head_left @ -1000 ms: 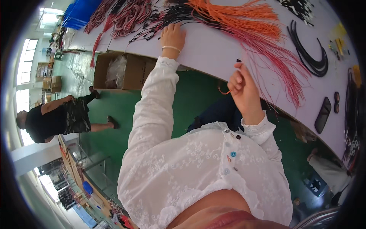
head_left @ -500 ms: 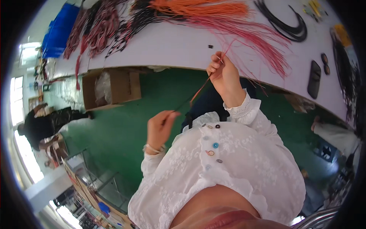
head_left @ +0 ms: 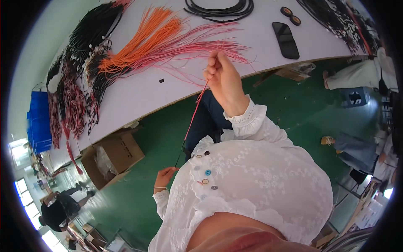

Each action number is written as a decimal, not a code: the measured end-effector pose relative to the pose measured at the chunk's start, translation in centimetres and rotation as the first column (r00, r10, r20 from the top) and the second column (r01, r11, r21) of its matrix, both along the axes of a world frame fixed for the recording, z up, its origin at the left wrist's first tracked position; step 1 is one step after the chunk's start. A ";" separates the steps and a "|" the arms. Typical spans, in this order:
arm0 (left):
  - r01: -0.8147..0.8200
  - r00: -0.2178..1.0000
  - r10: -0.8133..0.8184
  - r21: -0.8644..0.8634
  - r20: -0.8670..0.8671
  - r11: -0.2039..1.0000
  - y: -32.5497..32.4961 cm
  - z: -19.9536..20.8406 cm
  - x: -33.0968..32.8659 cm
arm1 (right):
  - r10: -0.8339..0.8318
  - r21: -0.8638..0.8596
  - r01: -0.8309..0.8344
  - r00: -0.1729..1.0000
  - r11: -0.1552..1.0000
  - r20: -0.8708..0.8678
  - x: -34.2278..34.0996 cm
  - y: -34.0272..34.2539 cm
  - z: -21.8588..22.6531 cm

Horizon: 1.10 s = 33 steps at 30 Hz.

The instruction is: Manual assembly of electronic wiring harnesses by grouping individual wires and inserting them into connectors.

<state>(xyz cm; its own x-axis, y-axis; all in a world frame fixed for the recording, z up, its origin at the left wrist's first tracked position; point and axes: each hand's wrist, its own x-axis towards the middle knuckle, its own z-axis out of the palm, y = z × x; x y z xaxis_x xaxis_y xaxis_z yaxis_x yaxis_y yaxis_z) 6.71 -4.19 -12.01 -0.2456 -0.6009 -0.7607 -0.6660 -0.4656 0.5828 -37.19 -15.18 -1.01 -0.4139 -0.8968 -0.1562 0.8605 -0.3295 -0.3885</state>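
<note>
Between my two hands runs a thin wire bundle [head_left: 192, 117], red near the top and black toward its lower end. My right hand [head_left: 226, 82] is closed around the red part, over the front edge of the table, with its thumb and fingers pinched together. Low beside my body, my left hand [head_left: 166, 175] pinches the black end; its fingers show only partly. Just beyond my right hand, a fan of pink-red wires [head_left: 197, 46] lies on the white table [head_left: 138, 98], next to a bunch of orange wires [head_left: 147, 35].
Coiled black cable [head_left: 218, 17], a phone-like black slab [head_left: 286, 40] and two small tape rolls [head_left: 291, 16] lie at the back. Black wire bundles [head_left: 94, 25] and reddish cables [head_left: 74, 109] fill the left. An open cardboard box [head_left: 121, 157] stands below. Other people [head_left: 61, 210] are around.
My left hand has drawn down and back toward my body, and the wire bundle is stretched longer and straighter. My right hand still grips it. The view has turned, shifting the table's contents.
</note>
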 end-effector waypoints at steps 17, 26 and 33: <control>0.202 0.708 -0.557 -0.632 -0.434 0.749 -11.4 10.6 -30.9 | 0.508 0.473 -0.338 0.809 0.814 -0.295 -7.7 17.5 -0.5; 0.045 0.715 -0.641 -0.897 -0.279 0.440 -13.2 6.5 -37.1 | 0.248 0.631 -0.045 0.939 0.774 -0.237 -10.9 21.0 -1.4; 0.070 0.729 -0.680 -0.980 -0.077 0.185 -16.6 9.0 -41.3 | 0.150 0.224 -0.081 0.940 0.971 -0.308 -11.0 22.6 -0.9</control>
